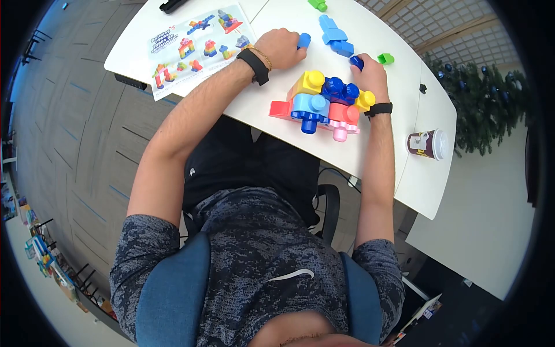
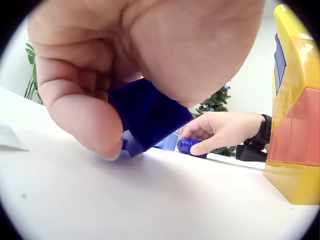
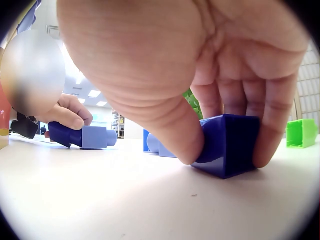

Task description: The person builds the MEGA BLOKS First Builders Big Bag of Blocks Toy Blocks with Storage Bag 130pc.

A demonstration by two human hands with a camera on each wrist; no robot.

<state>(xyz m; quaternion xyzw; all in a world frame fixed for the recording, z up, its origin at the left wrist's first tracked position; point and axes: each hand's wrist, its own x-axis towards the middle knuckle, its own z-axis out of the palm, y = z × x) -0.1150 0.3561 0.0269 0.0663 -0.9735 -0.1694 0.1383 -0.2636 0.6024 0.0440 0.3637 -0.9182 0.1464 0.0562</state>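
Note:
In the head view my left hand (image 1: 281, 49) pinches a blue block (image 1: 304, 40) beside the paper sheet. The left wrist view shows a dark blue block (image 2: 150, 116) between its thumb and fingers; in the right wrist view a lighter blue block (image 3: 94, 137) adjoins that dark one. My right hand (image 1: 370, 80) grips another dark blue block (image 1: 356, 62), low over the white table; its square open end shows between thumb and fingers in the right wrist view (image 3: 241, 145). Between my forearms stands a multicoloured block structure (image 1: 312, 103) with yellow, blue, red and pink parts.
Joined light blue blocks (image 1: 334, 36) lie beyond my hands. Green blocks (image 1: 385, 58) (image 1: 317, 4) lie at the right and far edge. A printed sheet (image 1: 199, 49) covers the table's left part. A lidded paper cup (image 1: 426, 144) lies or stands at the right.

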